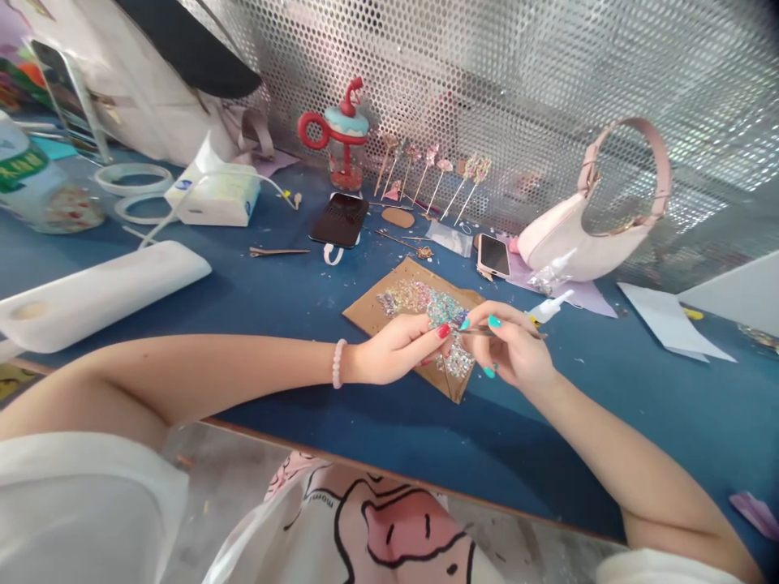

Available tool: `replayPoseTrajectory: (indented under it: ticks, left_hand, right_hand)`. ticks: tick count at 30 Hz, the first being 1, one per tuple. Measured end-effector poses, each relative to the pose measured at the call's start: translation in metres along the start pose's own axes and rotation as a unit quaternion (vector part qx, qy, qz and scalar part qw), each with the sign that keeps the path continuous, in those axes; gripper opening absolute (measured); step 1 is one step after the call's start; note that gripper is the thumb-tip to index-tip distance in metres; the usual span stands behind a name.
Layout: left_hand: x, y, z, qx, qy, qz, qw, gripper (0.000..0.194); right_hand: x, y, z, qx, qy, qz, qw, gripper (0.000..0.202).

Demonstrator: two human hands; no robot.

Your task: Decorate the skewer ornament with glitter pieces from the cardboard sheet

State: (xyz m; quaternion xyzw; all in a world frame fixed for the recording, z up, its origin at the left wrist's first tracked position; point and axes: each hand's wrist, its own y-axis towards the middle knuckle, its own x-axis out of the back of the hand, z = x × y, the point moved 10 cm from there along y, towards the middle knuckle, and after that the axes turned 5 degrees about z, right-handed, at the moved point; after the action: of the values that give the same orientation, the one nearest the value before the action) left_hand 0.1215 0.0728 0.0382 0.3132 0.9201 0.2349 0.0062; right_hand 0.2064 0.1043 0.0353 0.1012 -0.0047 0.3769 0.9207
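My left hand (395, 347), with a pink bead bracelet (337, 363) at the wrist, is closed in a pinch over a piece of brown cardboard (368, 312). Whatever sits between its fingertips is too small and covered to make out. In my right hand (514, 345) lies a slim metal pair of tweezers (480, 331), its tip meeting the left fingertips. Under both hands, small glittery beads are spread over the cardboard: pink and yellowish beads (407, 297) at the back, teal beads (444, 308) and clear silvery beads (454, 362) nearer me.
Behind the cardboard are a phone (341, 219), a pink-edged phone (493, 255) and several decorated sticks (429, 182) against the mesh. A glue bottle (551, 307) is beside my right hand. A white handbag (590, 235) stands right; a tissue pack (216, 195) and white lamp-like device (109, 292) lie left.
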Motion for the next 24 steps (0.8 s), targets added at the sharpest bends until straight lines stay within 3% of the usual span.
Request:
replayPoseTrajectory:
  ticks: [16, 24]
  left_hand:
    - [0.000, -0.004, 0.010, 0.000, 0.028, 0.002, 1.000, 0.039]
    - [0.001, -0.003, 0.008, 0.020, 0.019, -0.007, 1.000, 0.040]
  right_hand:
    - [0.003, -0.001, -0.003, -0.010, -0.064, -0.010, 0.998, 0.023]
    - [0.006, -0.006, 0.008, 0.003, -0.121, -0.025, 0.992, 0.026]
